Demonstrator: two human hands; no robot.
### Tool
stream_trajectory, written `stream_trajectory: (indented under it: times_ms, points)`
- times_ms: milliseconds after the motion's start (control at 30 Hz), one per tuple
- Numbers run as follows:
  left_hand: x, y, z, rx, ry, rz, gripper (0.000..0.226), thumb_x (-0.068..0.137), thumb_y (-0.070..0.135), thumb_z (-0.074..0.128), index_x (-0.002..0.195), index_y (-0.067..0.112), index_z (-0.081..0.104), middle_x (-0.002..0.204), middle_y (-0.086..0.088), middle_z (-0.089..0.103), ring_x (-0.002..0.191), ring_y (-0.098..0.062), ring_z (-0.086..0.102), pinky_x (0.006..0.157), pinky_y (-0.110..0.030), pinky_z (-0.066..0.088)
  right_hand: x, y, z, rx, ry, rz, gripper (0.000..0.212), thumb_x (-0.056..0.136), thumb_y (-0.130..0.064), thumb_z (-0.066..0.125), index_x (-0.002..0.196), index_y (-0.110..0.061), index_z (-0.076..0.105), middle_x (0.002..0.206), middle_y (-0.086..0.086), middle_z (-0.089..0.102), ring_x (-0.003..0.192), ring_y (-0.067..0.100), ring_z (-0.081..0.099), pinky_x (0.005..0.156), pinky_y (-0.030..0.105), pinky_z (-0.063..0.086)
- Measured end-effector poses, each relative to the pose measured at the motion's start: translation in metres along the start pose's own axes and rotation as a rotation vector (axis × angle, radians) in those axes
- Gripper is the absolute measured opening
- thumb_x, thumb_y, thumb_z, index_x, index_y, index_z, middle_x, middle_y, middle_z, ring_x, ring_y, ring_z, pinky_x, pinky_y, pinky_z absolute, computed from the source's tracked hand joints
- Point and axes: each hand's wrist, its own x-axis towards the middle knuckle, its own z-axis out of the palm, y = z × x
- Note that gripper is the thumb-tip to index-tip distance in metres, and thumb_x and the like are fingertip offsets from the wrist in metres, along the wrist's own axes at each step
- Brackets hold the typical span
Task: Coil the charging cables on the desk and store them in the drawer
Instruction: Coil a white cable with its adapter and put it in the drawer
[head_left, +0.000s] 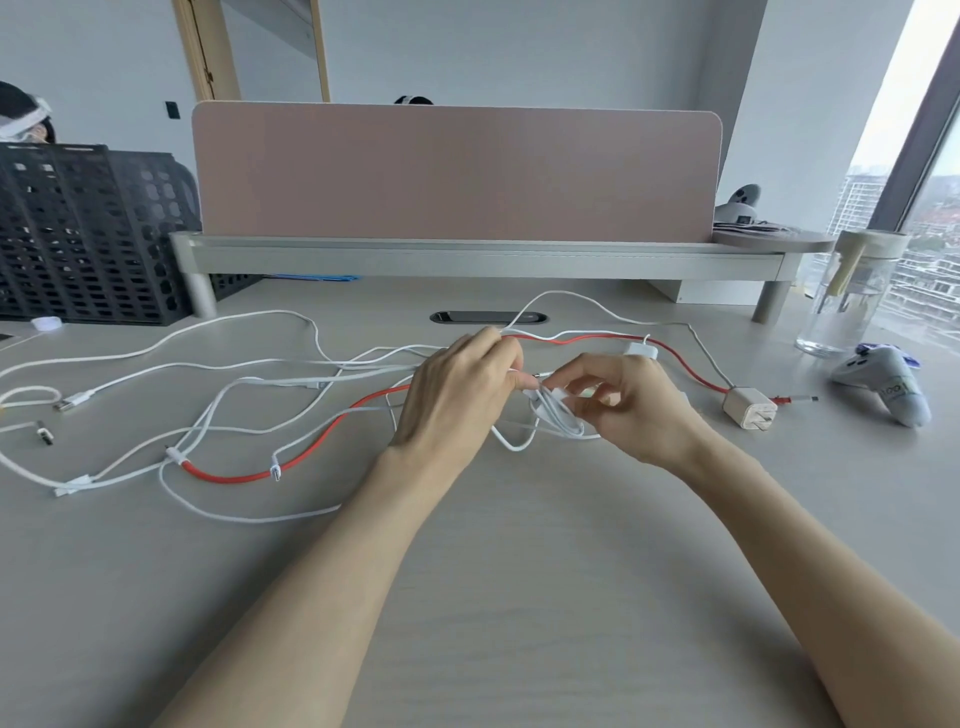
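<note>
Head view: both hands over the middle of the desk, forearms bare. Left hand is knuckles-up, fingers curled, pinching a thin white cable near its plug end. Right hand is fingers curled, thumb and forefinger closed on a small coil of white cable, several tight loops hanging just below the fingertips. One loose loop of the same cable lies on the desk under the coil.

Rest of the cables are uncoiled and spread left and behind the hands:
- red cable runs from lower left, passes behind the hands, comes out toward the right, ending near the beige wall charger.
- several white cables tangled across the left half, crossing the red one; USB plugs visible at far left.
- gray cable goes from the charger back toward the cable grommet.

Also on the desk: gray game controller at right, clear glass jar behind it, black mesh file rack at left, monitor riser with pink divider panel behind it. Drawer not in frame.
</note>
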Motion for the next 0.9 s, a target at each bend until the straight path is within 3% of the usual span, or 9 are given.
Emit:
stream_trajectory:
  times_ms: [100, 200, 333, 400, 467, 567, 733, 900]
  points:
    - [0.000, 0.002, -0.002, -0.026, -0.027, -0.027, 0.032, 0.086, 0.041, 0.048, 0.074, 0.013, 0.059, 0.075, 0.001, 0.056, 0.069, -0.021, 0.054, 0.053, -0.033, 0.040, 0.002, 0.005, -0.001, 0.101, -0.042, 0.010, 0.034, 0.084, 0.011, 0.059, 0.086, -0.021, 0.073, 0.080, -0.008, 0.072, 0.078, 0.005, 0.067, 0.060, 0.011, 0.041]
    - [0.000, 0.002, 0.000, -0.174, -0.100, -0.108, 0.014, 0.089, 0.021, 0.060, 0.079, 0.012, 0.063, 0.080, 0.005, 0.059, 0.073, -0.017, 0.052, 0.060, -0.033, 0.042, 0.004, 0.011, -0.003, 0.166, -0.067, 0.005, 0.034, 0.079, 0.010, 0.057, 0.086, -0.020, 0.073, 0.088, 0.004, 0.074, 0.088, 0.018, 0.069, 0.061, 0.016, 0.044]
    - [0.004, 0.002, -0.003, -0.520, -0.291, -0.367, 0.015, 0.091, 0.012, 0.060, 0.080, 0.020, 0.068, 0.069, 0.015, 0.060, 0.061, 0.002, 0.050, 0.060, -0.015, 0.038, 0.003, 0.017, -0.007, 0.227, -0.108, 0.007, 0.045, 0.077, 0.018, 0.053, 0.084, -0.022, 0.073, 0.085, -0.006, 0.074, 0.085, 0.019, 0.069, 0.069, 0.025, 0.051]
    - [0.005, 0.000, -0.004, -0.646, -0.360, -0.444, 0.015, 0.093, 0.015, 0.059, 0.082, 0.022, 0.068, 0.071, 0.012, 0.063, 0.062, 0.004, 0.050, 0.062, -0.013, 0.039, 0.003, 0.016, -0.008, 0.280, -0.139, 0.009, 0.037, 0.072, 0.010, 0.055, 0.085, -0.020, 0.072, 0.085, -0.007, 0.074, 0.084, 0.018, 0.069, 0.069, 0.023, 0.052]
    - [0.005, -0.001, -0.005, -0.760, -0.364, -0.465, 0.019, 0.095, 0.013, 0.056, 0.084, 0.023, 0.067, 0.080, 0.005, 0.066, 0.072, 0.000, 0.055, 0.070, -0.015, 0.041, 0.003, 0.016, -0.009, 0.334, -0.160, 0.007, 0.036, 0.073, 0.013, 0.054, 0.089, -0.014, 0.072, 0.089, 0.004, 0.075, 0.087, 0.021, 0.070, 0.068, 0.022, 0.052]
    - [0.006, 0.001, -0.007, -0.883, -0.330, -0.528, 0.023, 0.098, 0.006, 0.048, 0.088, 0.020, 0.064, 0.083, 0.003, 0.062, 0.070, 0.008, 0.056, 0.063, -0.007, 0.038, 0.003, 0.017, -0.011, 0.391, -0.164, 0.001, 0.047, 0.078, 0.029, 0.049, 0.092, -0.010, 0.071, 0.092, 0.009, 0.074, 0.086, 0.018, 0.070, 0.069, 0.020, 0.050]
    - [0.007, 0.001, -0.008, -0.993, -0.322, -0.647, 0.020, 0.099, 0.006, 0.047, 0.094, 0.020, 0.060, 0.078, 0.001, 0.058, 0.062, 0.004, 0.054, 0.055, -0.009, 0.036, 0.001, 0.014, -0.010, 0.456, -0.159, 0.009, 0.036, 0.085, 0.024, 0.054, 0.095, -0.007, 0.070, 0.100, 0.016, 0.074, 0.092, 0.019, 0.071, 0.073, 0.021, 0.052]
    - [0.008, 0.001, -0.008, -1.111, -0.292, -0.752, 0.020, 0.096, 0.006, 0.052, 0.082, 0.016, 0.062, 0.074, 0.002, 0.059, 0.057, -0.008, 0.043, 0.053, -0.015, 0.032, 0.001, 0.011, -0.008, 0.493, -0.125, -0.007, 0.033, 0.083, 0.022, 0.056, 0.096, -0.005, 0.070, 0.104, 0.017, 0.073, 0.098, 0.025, 0.070, 0.082, 0.026, 0.052]
